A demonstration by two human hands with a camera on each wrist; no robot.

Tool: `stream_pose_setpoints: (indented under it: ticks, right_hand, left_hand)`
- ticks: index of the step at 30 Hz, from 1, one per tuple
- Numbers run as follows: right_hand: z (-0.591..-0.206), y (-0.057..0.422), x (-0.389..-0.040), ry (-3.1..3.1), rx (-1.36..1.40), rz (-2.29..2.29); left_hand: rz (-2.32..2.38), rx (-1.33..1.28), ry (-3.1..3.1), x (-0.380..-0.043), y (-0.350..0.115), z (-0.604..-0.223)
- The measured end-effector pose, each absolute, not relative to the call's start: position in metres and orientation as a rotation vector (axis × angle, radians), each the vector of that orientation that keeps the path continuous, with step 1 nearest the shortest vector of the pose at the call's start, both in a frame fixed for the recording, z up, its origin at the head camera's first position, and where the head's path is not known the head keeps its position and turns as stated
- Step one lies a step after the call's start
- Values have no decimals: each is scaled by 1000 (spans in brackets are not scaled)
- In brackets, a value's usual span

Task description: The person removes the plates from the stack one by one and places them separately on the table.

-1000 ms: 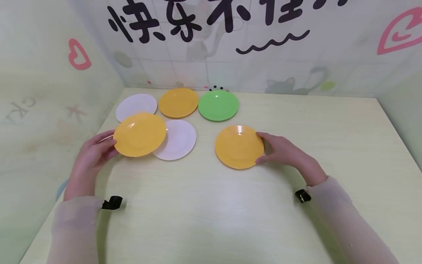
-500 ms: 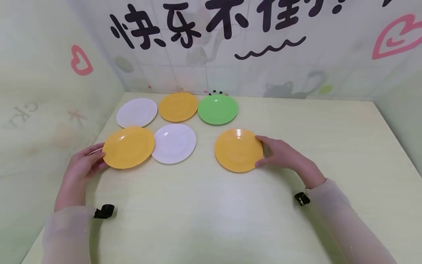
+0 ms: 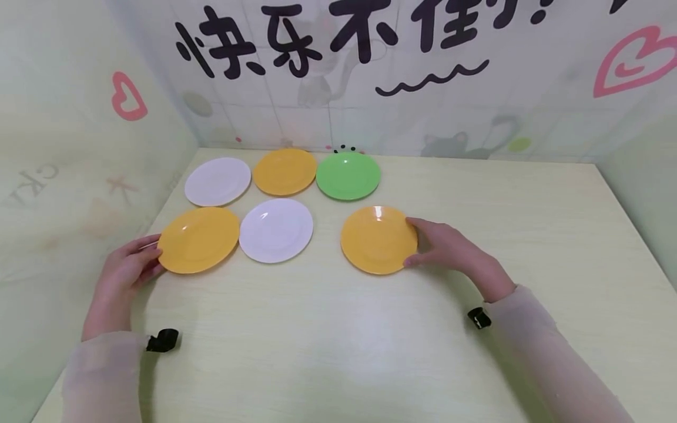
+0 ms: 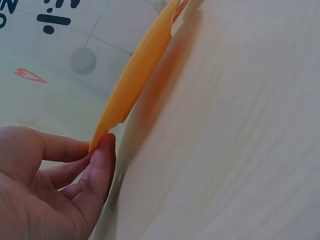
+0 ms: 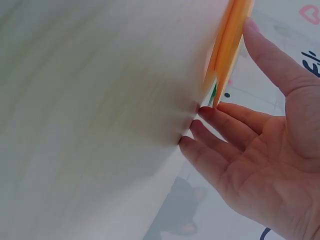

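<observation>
At the left of the table, my left hand (image 3: pixel 123 269) pinches the rim of a yellow plate (image 3: pixel 198 239) between thumb and fingers. In the left wrist view that yellow plate (image 4: pixel 135 82) is close over the tabletop, its shadow beneath. My right hand (image 3: pixel 448 247) spreads thumb and fingers at the right edge of another yellow plate (image 3: pixel 378 239), which lies on the table. The right wrist view has the thumb touching this plate's edge (image 5: pixel 231 47), while several fingertips (image 5: pixel 186 141) rest at the tabletop. A white plate (image 3: pixel 276 230) lies between the two yellow ones.
Along the back lie a white plate (image 3: pixel 218 181), an orange-yellow plate (image 3: pixel 285 171) and a green plate (image 3: pixel 348 176), side by side. A printed backdrop (image 3: pixel 338 111) rises behind the pale table (image 3: pixel 338 341), and a side wall (image 3: pixel 63 205) stands close to my left hand.
My left hand has carried its yellow plate left, down and nearer, off its overlap with both white plates. The right hand has stayed at its plate; the head view has tilted slightly.
</observation>
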State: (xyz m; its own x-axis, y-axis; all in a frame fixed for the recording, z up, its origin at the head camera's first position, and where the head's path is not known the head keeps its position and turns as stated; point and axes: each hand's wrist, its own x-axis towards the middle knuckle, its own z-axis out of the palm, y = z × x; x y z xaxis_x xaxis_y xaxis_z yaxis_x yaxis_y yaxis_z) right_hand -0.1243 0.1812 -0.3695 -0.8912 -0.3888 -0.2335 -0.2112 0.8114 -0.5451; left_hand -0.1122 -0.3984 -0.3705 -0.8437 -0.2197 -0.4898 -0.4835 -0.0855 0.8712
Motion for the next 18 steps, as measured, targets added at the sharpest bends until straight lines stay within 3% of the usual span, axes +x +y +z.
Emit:
stream_pose_setpoints:
  ticks: [9,18]
  right_hand:
    - [-367,165,-127,2711,-429,-643]
    - [-372,144,-135,2784,-406,-461]
  left_hand:
    - [1870,-853,2107,-122,-397,-373]
    - [1570,-742,2459,-124,-387,-371]
